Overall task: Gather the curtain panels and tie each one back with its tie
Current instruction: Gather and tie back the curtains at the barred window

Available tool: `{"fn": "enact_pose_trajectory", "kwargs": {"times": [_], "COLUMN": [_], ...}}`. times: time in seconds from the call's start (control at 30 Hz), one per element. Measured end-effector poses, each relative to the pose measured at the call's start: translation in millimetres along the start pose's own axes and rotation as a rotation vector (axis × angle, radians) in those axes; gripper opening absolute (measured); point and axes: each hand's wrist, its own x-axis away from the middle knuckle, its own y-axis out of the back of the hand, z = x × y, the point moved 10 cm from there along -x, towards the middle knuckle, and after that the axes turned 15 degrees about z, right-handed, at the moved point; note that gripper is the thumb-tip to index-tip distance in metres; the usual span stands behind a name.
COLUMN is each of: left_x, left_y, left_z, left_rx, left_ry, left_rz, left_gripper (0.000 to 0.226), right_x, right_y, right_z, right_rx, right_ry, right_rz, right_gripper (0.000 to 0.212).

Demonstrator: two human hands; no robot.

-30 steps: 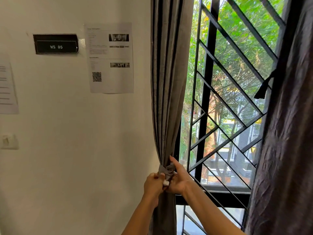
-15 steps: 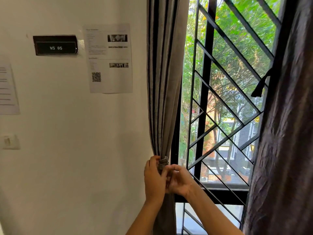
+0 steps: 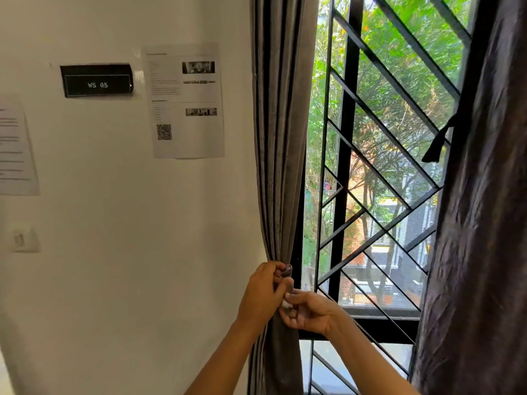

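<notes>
The left grey curtain panel [image 3: 279, 138] hangs gathered into a narrow bunch beside the window. Its grey tie [image 3: 286, 271] wraps the bunch at waist height. My left hand [image 3: 261, 295] grips the bunch and pinches the tie's upper loop. My right hand [image 3: 309, 310] pinches a tie end with a small white tip just below. The right dark curtain panel [image 3: 482, 223] hangs loose, and its dark tie [image 3: 436, 143] dangles from its left edge.
A black window grille [image 3: 345, 155] with diagonal bars stands behind the curtains. On the white wall to the left are a black "WS 05" sign [image 3: 97, 80], printed sheets [image 3: 185, 101] and a wall switch [image 3: 24, 238].
Both hands have stayed on the tie; my left hand has come over the front of the bunch and my right hand has dropped slightly below it. The view has shifted a little.
</notes>
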Motion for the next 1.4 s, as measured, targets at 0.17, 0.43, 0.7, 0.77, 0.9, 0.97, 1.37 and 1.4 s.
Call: {"fn": "enact_pose_trajectory", "kwargs": {"times": [0.17,0.43,0.7,0.77,0.9,0.97,1.37,1.4], "left_x": [-12,-28,-37,-39,-43,-46,-63,-64], "left_y": [-6,16,28,28,21,18,3,5], "left_z": [-24,-34,-61,-62,-60,-60,-47,-46], "left_rx": [-0.571,-0.534,-0.598,-0.615,-0.65,-0.646,-0.614,-0.612], "left_ry": [0.075,0.131,-0.029,-0.082,-0.155,-0.166,-0.179,-0.176], "left_rz": [0.096,0.03,-0.07,-0.103,-0.143,-0.143,-0.113,-0.12], "left_gripper": [0.033,0.015,0.021,0.017,0.012,0.012,0.016,0.016], "right_x": [0,8,11,9,6,4,-9,-10], "right_y": [-4,1,17,27,52,59,71,73], "right_z": [0,32,52,55,47,45,48,48], "right_rx": [0.058,0.35,0.622,0.731,0.882,0.978,1.414,1.404], "right_ry": [0.024,0.14,0.074,0.024,-0.093,-0.146,-0.218,-0.209], "right_rz": [0.011,-0.095,-0.285,-0.357,-0.465,-0.506,-0.548,-0.548], "right_gripper": [0.027,0.017,0.005,0.01,0.022,0.029,0.033,0.034]}}
